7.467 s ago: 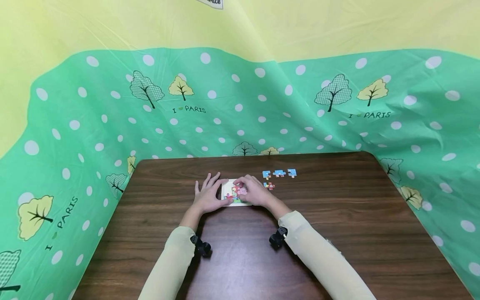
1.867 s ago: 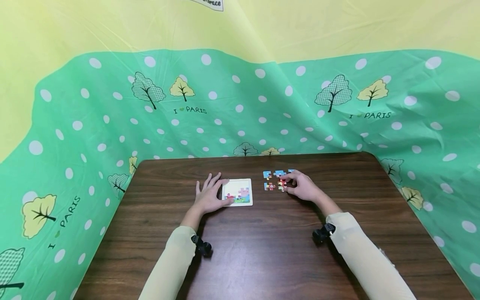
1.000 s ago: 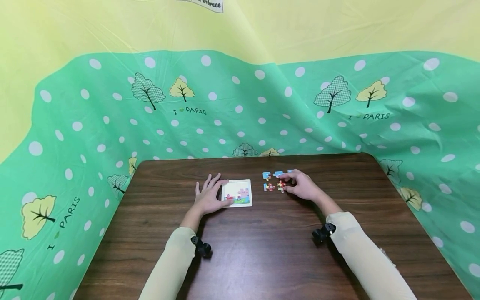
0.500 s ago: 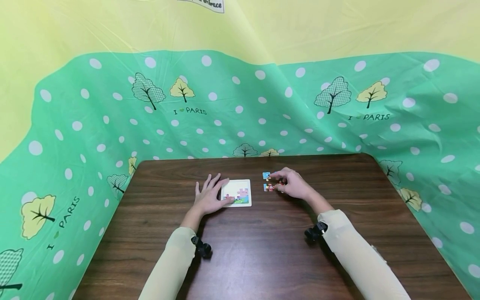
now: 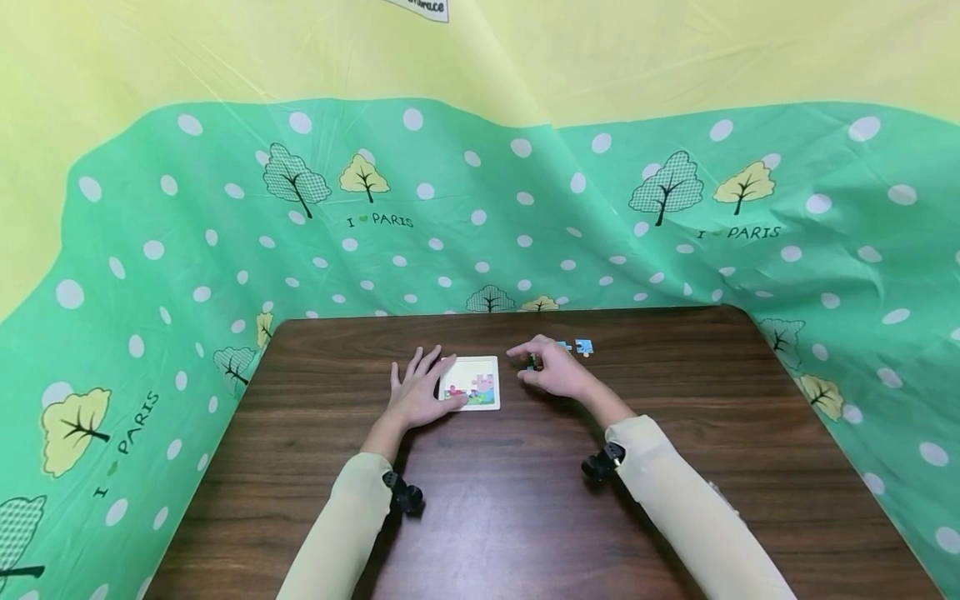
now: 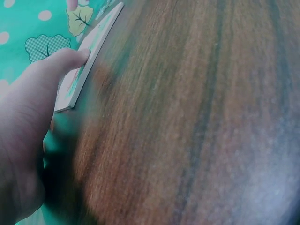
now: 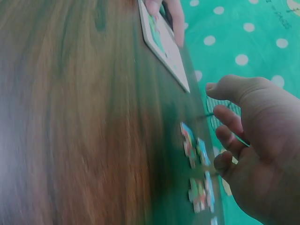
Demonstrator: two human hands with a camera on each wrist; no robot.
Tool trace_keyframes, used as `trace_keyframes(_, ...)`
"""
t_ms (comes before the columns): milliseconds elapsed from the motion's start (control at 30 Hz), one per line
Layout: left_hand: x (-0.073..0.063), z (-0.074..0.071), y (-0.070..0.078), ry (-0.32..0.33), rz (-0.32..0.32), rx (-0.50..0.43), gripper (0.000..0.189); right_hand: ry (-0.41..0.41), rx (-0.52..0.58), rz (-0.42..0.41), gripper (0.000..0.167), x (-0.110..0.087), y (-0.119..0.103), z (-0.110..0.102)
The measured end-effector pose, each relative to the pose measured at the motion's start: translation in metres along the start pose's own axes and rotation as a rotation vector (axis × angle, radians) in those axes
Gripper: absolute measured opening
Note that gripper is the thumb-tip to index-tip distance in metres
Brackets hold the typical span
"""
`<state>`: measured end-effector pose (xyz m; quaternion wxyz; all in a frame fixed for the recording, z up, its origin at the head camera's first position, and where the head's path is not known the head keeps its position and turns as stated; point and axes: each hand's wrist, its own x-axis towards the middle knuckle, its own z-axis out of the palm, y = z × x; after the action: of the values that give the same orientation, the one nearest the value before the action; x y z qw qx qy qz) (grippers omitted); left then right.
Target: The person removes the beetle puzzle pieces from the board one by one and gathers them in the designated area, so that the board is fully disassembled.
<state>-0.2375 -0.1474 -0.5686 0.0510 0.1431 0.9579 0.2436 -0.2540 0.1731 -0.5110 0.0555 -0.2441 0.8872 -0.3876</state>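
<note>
The left hand point(image 5: 416, 398) lay with spread, straight fingers at the left side of the white puzzle tray point(image 5: 480, 367), its thumb on the near part. The tray sat on the wood-grain table point(image 5: 480, 508), partly filled with fitted jigsaw pieces point(image 5: 484, 387). The right hand point(image 5: 557, 371) hovered above loose jigsaw pieces point(image 7: 197, 194), thumb and index finger parted.

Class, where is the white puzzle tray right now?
In the head view, the white puzzle tray lies on the table between the left hand, which touches its left side, and the right hand.
</note>
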Motion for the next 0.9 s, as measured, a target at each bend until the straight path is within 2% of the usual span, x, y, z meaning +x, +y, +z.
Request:
trace_keyframes(300,0.000,-0.003,0.002,-0.013,-0.008,-0.027,0.097,-0.024,-0.012,-0.016,0.042,0.010,-0.017,0.020)
trace_keyframes(633,0.002,-0.003,0.001,-0.009,0.002,-0.027,0.086,-0.059,0.012,-0.025,0.043,0.020,-0.029,0.039)
trace_keyframes(733,0.001,-0.004,0.002,-0.008,0.011,-0.034,0.085,-0.050,0.006,-0.047,0.045,0.022,-0.031,0.044)
trace_keyframes(767,0.001,-0.004,0.002,-0.007,0.013,-0.033,0.085,-0.043,0.006,-0.080,0.044,0.026,-0.022,0.049)
trace_keyframes(900,0.000,-0.004,0.002,0.000,0.013,-0.023,0.086,-0.035,-0.013,-0.073,0.046,0.028,-0.023,0.056)
